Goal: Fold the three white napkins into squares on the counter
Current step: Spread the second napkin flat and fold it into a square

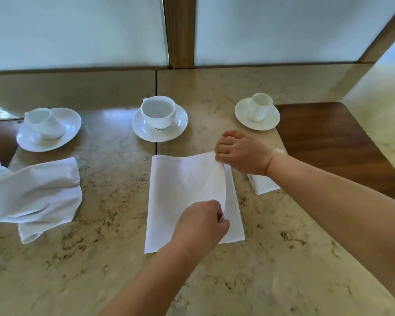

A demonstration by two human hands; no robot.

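- While the left hand [200, 221] pinches the near end of the lifted edge, the right hand [242, 153] pinches the far end; both grips are closed on the centre napkin [180, 192].
- Centre napkin lies mid-table, directly ahead. Its top layer arches above a lower layer that shows along the right side. Judged: a fold in hand, not yet pressed flat.
- Handling, judged: thin, light, limp cloth; holds no shape unsupported and likely slides easily on polished stone. Best held at edge ends or corners, as now, so edges can be aligned.
- Loose napkin [32, 192] lies crumpled at left, well apart from the centre one; not yet folded.
- Third napkin [263, 185] lies right, partly hidden under the right forearm; appears folded, shape not fully visible.
- Table [283, 258]: glossy beige marble with a seam [156, 87] running front to back; dark wood panel [328, 142] at right.
- Farther back: three white cups on saucers — left [47, 125], middle [158, 115], right [259, 108].
- Behind: frosted panels, wood post [180, 30].
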